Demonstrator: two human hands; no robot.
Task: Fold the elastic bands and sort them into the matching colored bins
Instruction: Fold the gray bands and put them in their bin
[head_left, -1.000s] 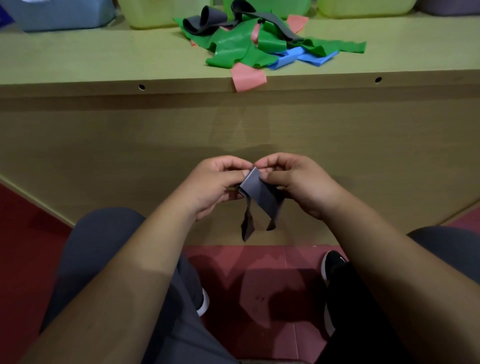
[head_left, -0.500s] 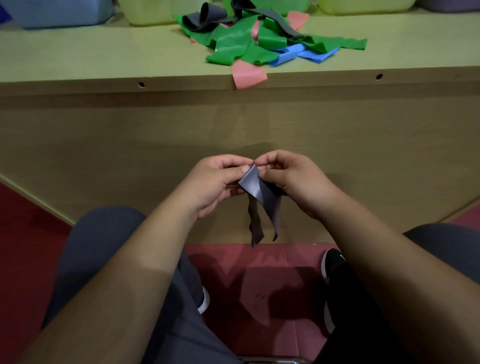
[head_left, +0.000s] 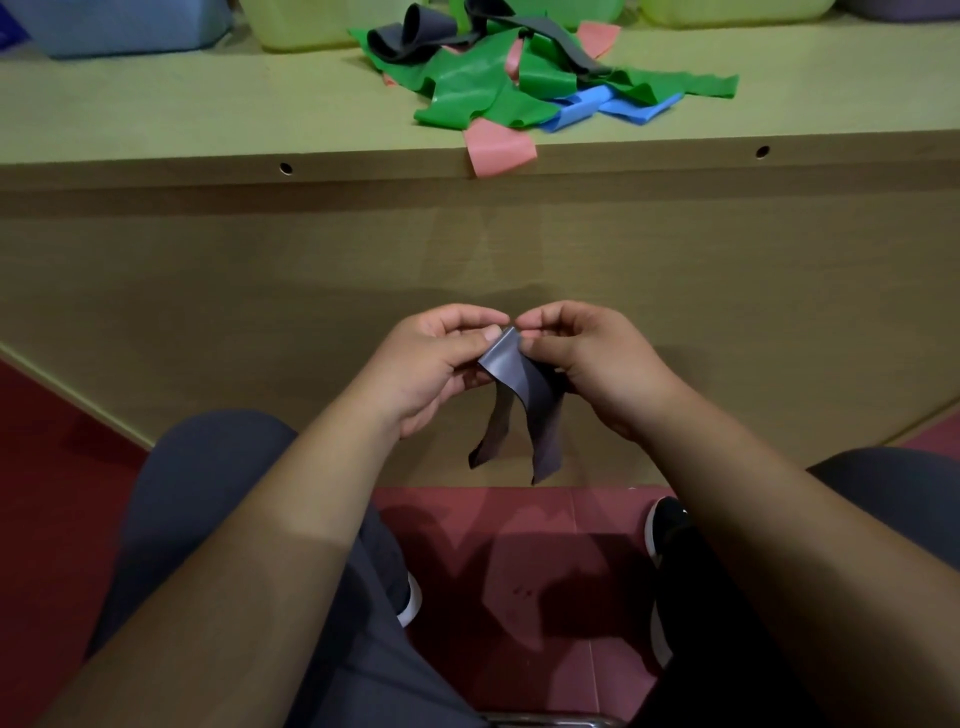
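Note:
A dark grey elastic band (head_left: 519, 384) is folded over between my hands, below the table's front edge. My left hand (head_left: 431, 364) pinches its top left corner and my right hand (head_left: 592, 358) pinches the top right. Two loose ends hang down toward the floor. On the table lies a pile of bands: green (head_left: 483, 98), blue (head_left: 587, 106), pink (head_left: 498, 150) and dark grey (head_left: 410, 36). The pink one droops over the table edge.
Bins stand along the back of the table (head_left: 156, 119): a blue bin (head_left: 119, 26) at left, a yellow-green bin (head_left: 296, 23), another yellow-green one (head_left: 727, 10) and a purple bin (head_left: 904, 8) at far right. My knees and shoes show above the red floor.
The hanging ends of the grey band have lengthened and spread apart. Both hands stay together at the same spot, pinching its top fold.

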